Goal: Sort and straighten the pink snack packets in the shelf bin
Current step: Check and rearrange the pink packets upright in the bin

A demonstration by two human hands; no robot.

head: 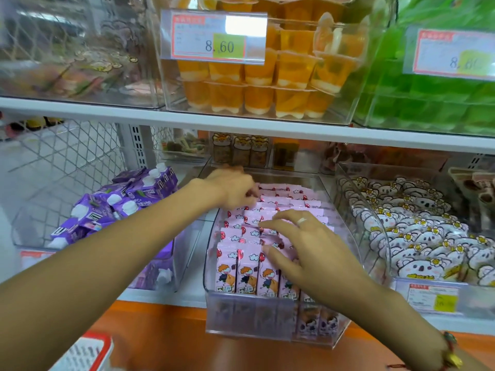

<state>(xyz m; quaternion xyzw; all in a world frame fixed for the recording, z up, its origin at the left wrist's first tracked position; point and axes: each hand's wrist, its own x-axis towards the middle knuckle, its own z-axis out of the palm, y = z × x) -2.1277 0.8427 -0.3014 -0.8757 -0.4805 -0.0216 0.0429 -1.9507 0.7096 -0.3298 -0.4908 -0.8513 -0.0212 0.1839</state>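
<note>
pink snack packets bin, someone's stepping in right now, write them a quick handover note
Left hand: at the back left of the clear bin, fingers curled into the rear rows of pink snack packets; grip blurred.
Right hand: open, fingers spread, resting on the middle rows.
Done: front row stands upright, faces forward.
Left: middle and back rows still overlap unevenly; straighten them.
Neighbours: purple drink cartons left, koala packets right.

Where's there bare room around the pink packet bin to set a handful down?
The orange ledge in front of the clear bin is bare. A narrow white shelf strip lies between that bin and the purple carton bin. Inside, the pink packets are packed tight under both hands, left hand and right hand.
</note>
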